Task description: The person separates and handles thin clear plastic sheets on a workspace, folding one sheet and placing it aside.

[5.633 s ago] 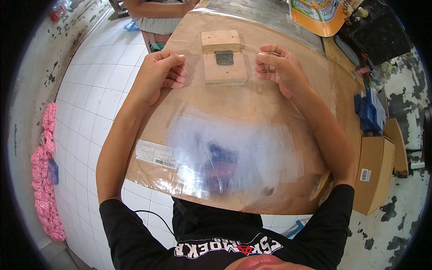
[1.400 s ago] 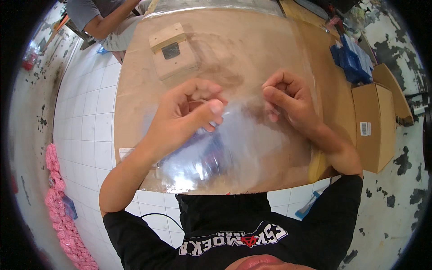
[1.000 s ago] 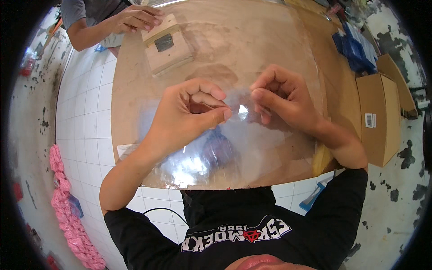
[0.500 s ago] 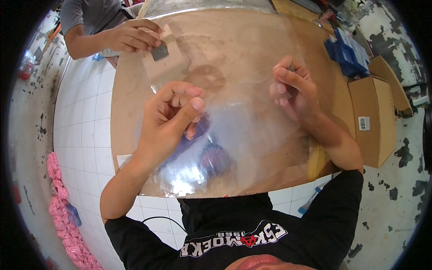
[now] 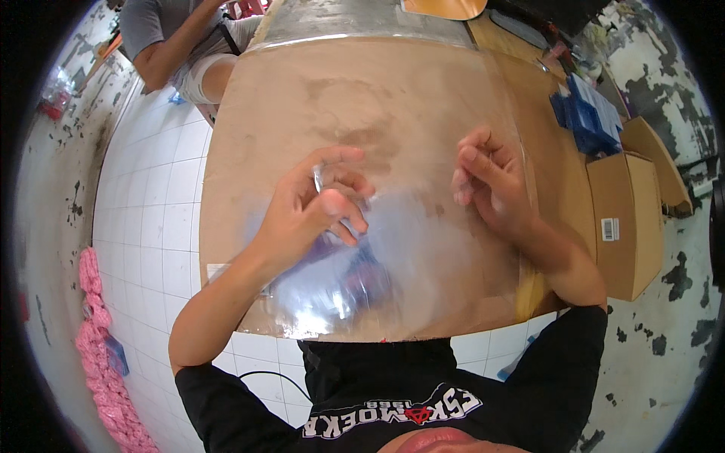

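My left hand hovers over the middle of the table, its fingers curled but apart. A small shiny silvery bit shows between its fingers; I cannot make out what it is. To the right, my right hand is raised with the thumb pressed toward curled fingers; anything inside is hidden. Beneath both hands lies the brown table top, covered with clear plastic sheeting that reflects bright light. Bluish and reddish blurs show in its glare near my left hand.
Another person's arm is at the far left, off the table. An open cardboard box stands at the right edge, with blue plastic trays behind it. A pink knotted bundle lies along the left wall.
The other person's hand has drawn back from the table, and the beige piece with a dark rectangle is gone from view. My left hand's fingers have spread and shifted right.
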Available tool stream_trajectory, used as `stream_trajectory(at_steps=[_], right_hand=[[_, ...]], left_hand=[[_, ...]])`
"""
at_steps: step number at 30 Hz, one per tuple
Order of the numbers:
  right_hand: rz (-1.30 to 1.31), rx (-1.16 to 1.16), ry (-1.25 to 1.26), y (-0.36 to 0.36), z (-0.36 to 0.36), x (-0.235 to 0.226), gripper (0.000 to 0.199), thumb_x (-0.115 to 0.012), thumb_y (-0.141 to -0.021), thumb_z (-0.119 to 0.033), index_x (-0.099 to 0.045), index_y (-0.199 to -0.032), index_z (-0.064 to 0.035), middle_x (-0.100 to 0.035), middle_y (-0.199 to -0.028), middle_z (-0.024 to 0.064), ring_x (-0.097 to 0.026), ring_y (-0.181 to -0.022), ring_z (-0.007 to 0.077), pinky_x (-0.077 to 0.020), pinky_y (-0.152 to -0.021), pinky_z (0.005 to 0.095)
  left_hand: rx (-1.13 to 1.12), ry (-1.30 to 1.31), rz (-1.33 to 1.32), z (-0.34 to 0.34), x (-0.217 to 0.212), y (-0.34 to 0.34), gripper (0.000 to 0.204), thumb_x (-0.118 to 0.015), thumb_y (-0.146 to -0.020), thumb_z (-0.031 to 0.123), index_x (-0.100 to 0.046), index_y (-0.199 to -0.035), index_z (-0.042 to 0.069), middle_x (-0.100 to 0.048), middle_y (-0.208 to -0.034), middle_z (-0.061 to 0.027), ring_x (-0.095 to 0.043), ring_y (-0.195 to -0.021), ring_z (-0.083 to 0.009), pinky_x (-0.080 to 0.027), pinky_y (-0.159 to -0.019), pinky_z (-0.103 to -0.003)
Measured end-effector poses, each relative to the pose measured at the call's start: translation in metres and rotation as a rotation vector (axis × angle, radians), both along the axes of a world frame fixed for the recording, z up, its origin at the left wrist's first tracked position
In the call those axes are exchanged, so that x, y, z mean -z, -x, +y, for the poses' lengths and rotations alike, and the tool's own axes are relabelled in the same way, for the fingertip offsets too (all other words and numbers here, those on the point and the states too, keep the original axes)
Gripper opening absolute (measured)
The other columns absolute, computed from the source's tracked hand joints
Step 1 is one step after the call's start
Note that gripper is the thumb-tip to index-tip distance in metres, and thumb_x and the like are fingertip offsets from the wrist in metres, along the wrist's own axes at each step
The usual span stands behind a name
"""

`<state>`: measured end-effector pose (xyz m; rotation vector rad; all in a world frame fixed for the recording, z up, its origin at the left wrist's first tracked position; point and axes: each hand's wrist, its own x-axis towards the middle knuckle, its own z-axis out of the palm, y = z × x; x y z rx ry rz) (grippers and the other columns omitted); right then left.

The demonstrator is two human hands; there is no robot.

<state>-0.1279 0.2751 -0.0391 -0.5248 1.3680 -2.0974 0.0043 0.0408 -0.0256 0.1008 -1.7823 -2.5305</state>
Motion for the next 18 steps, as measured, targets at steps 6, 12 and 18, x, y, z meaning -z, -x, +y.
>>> stream_trajectory(at_steps=[6, 12, 18], right_hand=[[0.149, -0.116, -0.157, -0.005, -0.007, 0.003, 0.009, -0.061, -0.094, -0.011, -0.059, -0.100, -0.0038, -0.061, -0.077, 0.0028, -0.058, -0.063, 0.0092, -0.0498, -0.055, 0.0237], [0.116, -0.146, -0.211, -0.001, -0.007, 0.006, 0.011, -0.059, -0.096, -0.013, -0.060, -0.098, -0.0023, -0.062, -0.077, 0.0046, -0.058, -0.061, 0.0101, -0.0511, -0.056, 0.0243], [0.160, -0.122, -0.212, 0.000, -0.007, 0.009, 0.011, -0.059, -0.096, -0.012, -0.061, -0.097, -0.0017, -0.063, -0.078, 0.0055, -0.059, -0.062, 0.0104, -0.0513, -0.056, 0.0246]], left_hand=[[0.036, 0.157, -0.075, -0.010, 0.012, 0.006, 0.017, -0.063, -0.094, 0.016, -0.062, -0.093, -0.001, -0.065, -0.073, -0.0071, -0.060, -0.054, -0.0101, -0.050, -0.050, -0.025], [0.031, 0.130, -0.069, -0.014, 0.017, 0.007, 0.013, -0.064, -0.093, 0.013, -0.060, -0.087, 0.001, -0.063, -0.070, -0.0047, -0.060, -0.057, -0.0087, -0.049, -0.051, -0.023], [0.007, 0.067, -0.044, -0.013, 0.021, 0.009, 0.013, -0.065, -0.092, 0.011, -0.057, -0.087, 0.003, -0.062, -0.071, -0.0038, -0.060, -0.060, -0.0085, -0.050, -0.055, -0.023]])
